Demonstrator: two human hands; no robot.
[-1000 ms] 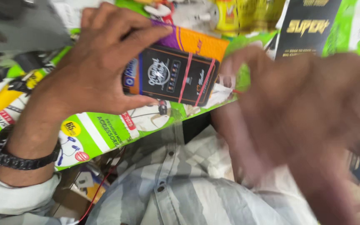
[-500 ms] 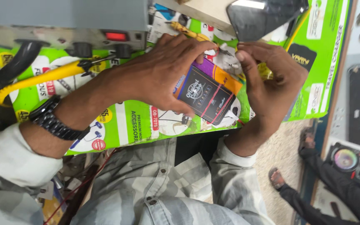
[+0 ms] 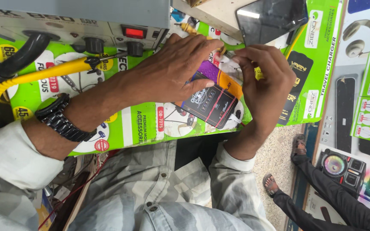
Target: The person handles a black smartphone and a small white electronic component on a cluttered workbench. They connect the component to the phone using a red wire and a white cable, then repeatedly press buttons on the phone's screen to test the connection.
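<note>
The left hand point(image 3: 172, 72) steadies the small dark packet point(image 3: 213, 100) over the green counter point(image 3: 142, 124) while the right hand point(image 3: 266, 90) pinches its far end, so opening appears underway, requiring a firm, controlled pull.

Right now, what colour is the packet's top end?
Purple and orange, above a black body, on the packet in the head view.

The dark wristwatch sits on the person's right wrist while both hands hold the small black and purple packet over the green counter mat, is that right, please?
Not quite: the head view shows the dark wristwatch on the left wrist. The left hand and right hand do both hold the small black and purple packet over the green counter mat.
</note>
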